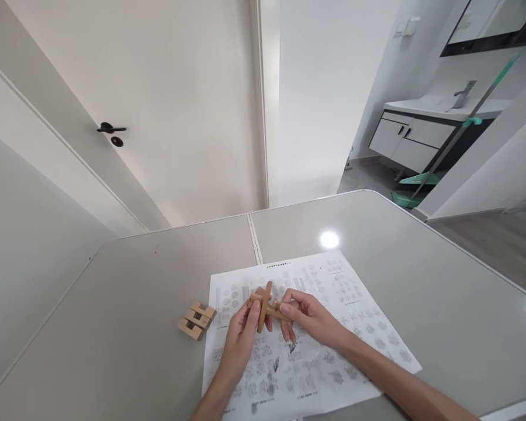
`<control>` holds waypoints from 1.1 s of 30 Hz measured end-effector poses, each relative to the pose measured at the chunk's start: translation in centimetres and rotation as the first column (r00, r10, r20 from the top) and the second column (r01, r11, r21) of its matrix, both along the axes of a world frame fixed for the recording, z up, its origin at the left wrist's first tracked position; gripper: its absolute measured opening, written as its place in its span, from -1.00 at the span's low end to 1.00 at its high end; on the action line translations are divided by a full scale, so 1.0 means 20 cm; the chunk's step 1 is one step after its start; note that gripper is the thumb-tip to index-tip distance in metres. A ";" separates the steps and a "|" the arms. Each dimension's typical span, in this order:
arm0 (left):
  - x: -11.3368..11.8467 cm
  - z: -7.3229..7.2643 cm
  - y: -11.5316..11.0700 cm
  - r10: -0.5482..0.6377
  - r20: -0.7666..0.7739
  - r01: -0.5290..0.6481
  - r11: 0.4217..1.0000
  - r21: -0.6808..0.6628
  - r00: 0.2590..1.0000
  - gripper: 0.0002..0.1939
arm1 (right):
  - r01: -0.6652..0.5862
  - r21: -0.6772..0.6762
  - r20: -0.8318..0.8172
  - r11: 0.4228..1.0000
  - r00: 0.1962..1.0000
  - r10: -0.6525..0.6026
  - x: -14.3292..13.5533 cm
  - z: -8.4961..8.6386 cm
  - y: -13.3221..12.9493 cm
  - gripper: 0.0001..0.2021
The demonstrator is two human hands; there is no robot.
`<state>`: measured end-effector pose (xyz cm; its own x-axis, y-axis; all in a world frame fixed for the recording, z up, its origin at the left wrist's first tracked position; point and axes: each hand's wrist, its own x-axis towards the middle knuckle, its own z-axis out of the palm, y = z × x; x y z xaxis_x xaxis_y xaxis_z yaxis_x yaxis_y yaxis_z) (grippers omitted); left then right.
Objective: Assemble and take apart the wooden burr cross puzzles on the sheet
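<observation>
Several notched wooden puzzle pieces (265, 305) cross each other between my two hands, just above a printed sheet. My left hand (240, 334) is closed on the left side of this group, thumb on top. With thumb and fingers, my right hand (305, 316) pinches the right end of a piece that points toward me and to the right. My fingers hide part of how the pieces fit together. Left of my hands, more notched wooden pieces (197, 320) lie side by side at the edge of the instruction sheet (307, 374), which carries small printed diagrams.
The grey table (135, 327) has a seam (255, 240) across its far half and a bright light reflection. Beyond it stand a white door (179, 117) with a black handle (109, 127), a washbasin cabinet (414, 137), and a green broom and dustpan (407, 199) at right.
</observation>
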<state>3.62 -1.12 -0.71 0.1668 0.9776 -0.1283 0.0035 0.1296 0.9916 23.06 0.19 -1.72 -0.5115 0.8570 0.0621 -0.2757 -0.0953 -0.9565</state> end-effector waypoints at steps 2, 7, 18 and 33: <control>0.00 0.00 0.00 -0.003 0.015 0.003 1.000 -0.003 1.000 -0.53 | 0.016 0.006 0.011 1.000 1.000 -0.016 0.00 -0.02 0.00 -0.65; 0.00 -0.01 0.01 0.004 0.020 -0.004 1.000 -0.009 1.000 -0.52 | 0.009 0.016 0.001 1.000 1.000 -0.009 -0.01 -0.03 0.00 -0.66; 0.02 -0.01 -0.01 0.034 0.055 -0.031 0.998 -0.056 0.998 -0.51 | 0.005 0.052 0.078 0.999 0.997 -0.009 0.00 -0.03 0.00 -0.66; -0.01 0.01 0.02 0.307 0.442 -0.213 0.945 -0.250 0.843 -0.53 | 0.060 0.678 0.530 0.733 0.652 -0.543 -0.01 -0.10 0.00 -0.76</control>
<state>3.43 -0.65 -0.43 -0.0041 0.9595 -0.2816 -0.5145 0.2395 0.8234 22.89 0.20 -3.65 -0.3292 0.8804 0.3414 0.5376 0.4720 -0.6987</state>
